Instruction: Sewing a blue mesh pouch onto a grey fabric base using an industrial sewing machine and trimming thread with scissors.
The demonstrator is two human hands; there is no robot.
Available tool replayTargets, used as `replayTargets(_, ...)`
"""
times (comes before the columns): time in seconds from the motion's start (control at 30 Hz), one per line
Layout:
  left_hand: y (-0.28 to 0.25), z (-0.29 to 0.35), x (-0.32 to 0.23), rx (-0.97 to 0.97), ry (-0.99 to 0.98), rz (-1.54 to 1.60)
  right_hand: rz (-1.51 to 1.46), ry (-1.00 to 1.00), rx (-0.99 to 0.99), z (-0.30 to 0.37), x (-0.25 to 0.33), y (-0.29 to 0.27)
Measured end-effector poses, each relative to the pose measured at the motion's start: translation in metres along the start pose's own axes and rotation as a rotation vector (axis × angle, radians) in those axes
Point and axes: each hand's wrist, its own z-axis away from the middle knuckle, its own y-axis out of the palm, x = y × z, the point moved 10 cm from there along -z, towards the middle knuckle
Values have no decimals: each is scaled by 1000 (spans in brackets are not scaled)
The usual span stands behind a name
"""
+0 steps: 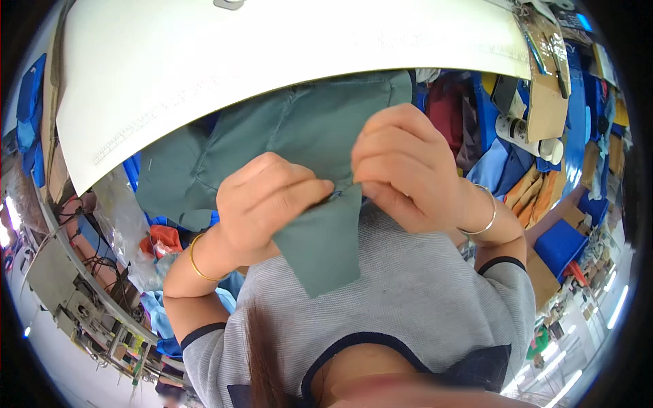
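A dark green piece of sewn fabric (320, 119) hangs from under the white table's edge toward me, with seam lines running across it. My left hand (265, 197) is closed, its thumb and forefinger pinching the fabric near a small dark spot. Just to the right, my right hand (411, 170) also pinches the cloth at a corner, fingers curled. A pointed flap (323, 248) of the same green cloth drops below both hands, in front of my grey shirt. What lies beneath the fingertips is hidden.
A white tabletop (292, 41) spans the top. Folded clothes (449, 109), a white cylinder (520, 129) and a blue bin (561, 246) lie to the right. At the left are plastic wrap (122, 224), cables and machine parts (85, 313).
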Motion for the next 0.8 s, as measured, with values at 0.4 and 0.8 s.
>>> replayTargets(0.4,-13,10,57,-259,-776,974,-734,737,-26,-7,-51,27)
replayTargets(0.8,-95,-41,63,-167,-480,-57,-608,763,-216,-22,-91,8)
